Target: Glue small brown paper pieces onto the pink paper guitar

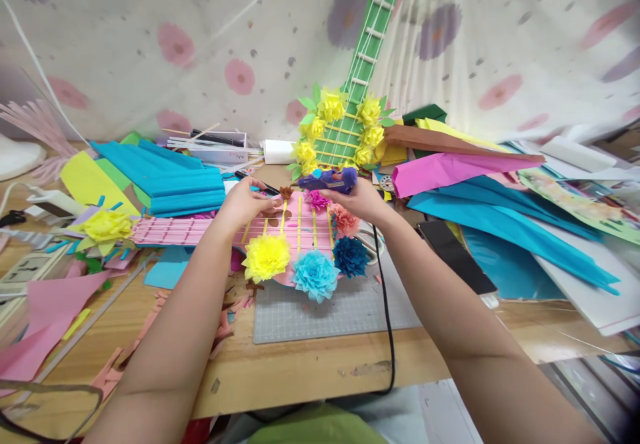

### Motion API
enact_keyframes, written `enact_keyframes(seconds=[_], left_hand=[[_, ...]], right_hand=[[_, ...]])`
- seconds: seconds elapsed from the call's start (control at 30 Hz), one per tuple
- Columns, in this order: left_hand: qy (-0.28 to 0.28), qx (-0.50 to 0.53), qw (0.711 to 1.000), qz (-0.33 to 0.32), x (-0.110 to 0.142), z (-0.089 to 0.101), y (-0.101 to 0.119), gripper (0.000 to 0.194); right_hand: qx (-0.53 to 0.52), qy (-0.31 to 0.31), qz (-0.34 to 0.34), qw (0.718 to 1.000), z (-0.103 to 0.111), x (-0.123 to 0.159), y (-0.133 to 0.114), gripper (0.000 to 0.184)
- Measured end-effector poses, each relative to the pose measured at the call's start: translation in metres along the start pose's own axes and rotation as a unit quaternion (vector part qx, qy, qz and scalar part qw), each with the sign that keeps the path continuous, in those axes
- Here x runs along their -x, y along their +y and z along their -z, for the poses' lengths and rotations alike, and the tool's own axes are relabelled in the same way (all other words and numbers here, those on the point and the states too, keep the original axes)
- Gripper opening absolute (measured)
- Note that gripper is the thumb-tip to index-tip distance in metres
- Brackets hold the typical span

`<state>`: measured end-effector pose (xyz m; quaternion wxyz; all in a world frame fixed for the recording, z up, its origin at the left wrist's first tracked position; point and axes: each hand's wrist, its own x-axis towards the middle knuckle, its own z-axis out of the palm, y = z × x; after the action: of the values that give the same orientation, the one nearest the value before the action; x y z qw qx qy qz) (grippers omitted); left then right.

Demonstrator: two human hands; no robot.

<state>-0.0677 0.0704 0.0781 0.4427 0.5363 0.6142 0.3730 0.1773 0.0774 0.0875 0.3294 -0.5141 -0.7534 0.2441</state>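
A pink paper guitar (200, 229) lies across the work surface, with yellow strips and strings over its body. Around its rim sit a yellow paper flower (267, 258), a light blue one (315, 275), a dark blue one (351, 257), a coral one (345, 220) and a magenta one (317, 199). My left hand (246, 203) is over the guitar's upper edge, its fingertips closed at a small brown paper flower (286, 193). In my right hand (364, 199) is a purple glue gun (330, 179), its nozzle pointing left toward the brown flower.
A green paper guitar (367, 57) with yellow flowers leans upright behind. Blue crepe paper (170, 177) lies left, more colored sheets (465, 171) right. A grey cutting mat (310, 321) lies under the pink guitar. A black cable (389, 324) hangs over the table edge; a phone (456, 257) lies right.
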Motion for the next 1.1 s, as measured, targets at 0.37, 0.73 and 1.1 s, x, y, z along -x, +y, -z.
enact_keyframes(seconds=[0.37, 0.73, 1.1], left_hand=[[0.039, 0.004, 0.999, -0.029, -0.010, 0.009, -0.007, 0.041], [0.043, 0.017, 0.998, -0.035, -0.014, 0.006, -0.013, 0.056], [0.073, -0.006, 0.996, -0.043, -0.024, -0.004, -0.022, 0.060]], right_hand=[[0.024, 0.174, -0.164, 0.971, 0.029, 0.037, 0.081, 0.040], [0.079, 0.161, -0.240, 0.954, 0.020, 0.051, 0.117, 0.063], [0.161, 0.347, 0.029, 0.923, 0.023, 0.012, 0.021, 0.048]])
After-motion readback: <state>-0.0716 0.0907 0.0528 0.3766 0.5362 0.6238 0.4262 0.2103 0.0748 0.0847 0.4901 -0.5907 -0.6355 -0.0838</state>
